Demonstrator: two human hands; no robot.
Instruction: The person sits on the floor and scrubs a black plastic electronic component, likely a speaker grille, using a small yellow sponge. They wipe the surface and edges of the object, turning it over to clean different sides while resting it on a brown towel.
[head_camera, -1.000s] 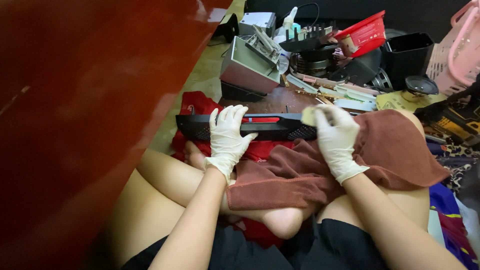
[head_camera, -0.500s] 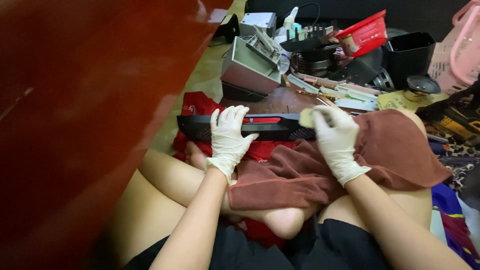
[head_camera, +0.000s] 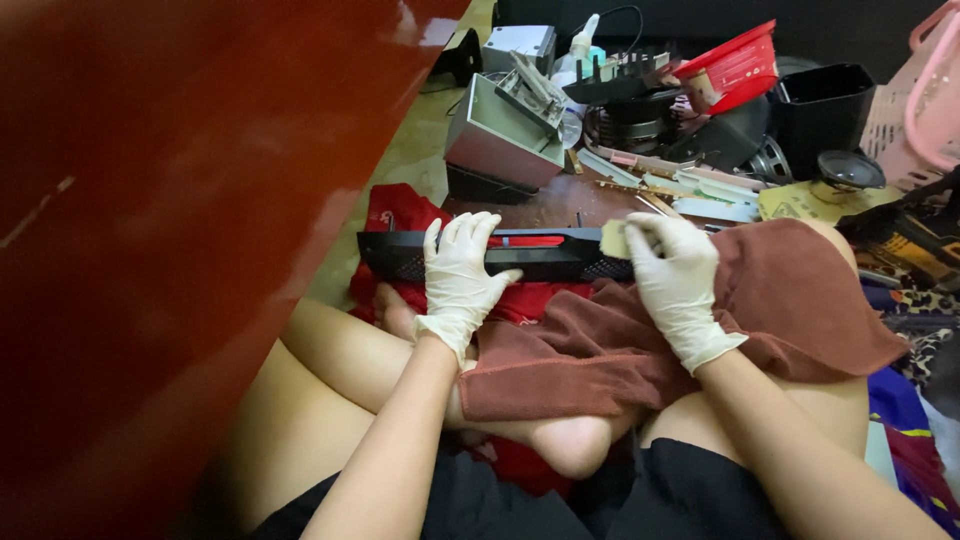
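Lap: L grip (head_camera: 460, 275) round black bar (head_camera: 540, 255)

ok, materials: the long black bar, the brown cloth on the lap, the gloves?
Black bar: looks like moulded plastic, matte, with mesh-textured ends and a glossy red insert. Brown cloth: terry-type fabric, with a fuzzy nap, soft folds and a stitched hem. Gloves on the left hand and right hand: thin whitish latex or similar, wrinkled and skin-tight.

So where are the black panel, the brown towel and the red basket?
Black panel (head_camera: 545, 262): head view, on its dark front face between the two gloved hands.
Brown towel (head_camera: 790, 300): head view, on the flat stretch draped over the knee.
Red basket (head_camera: 735, 62): head view, on its slatted side wall.
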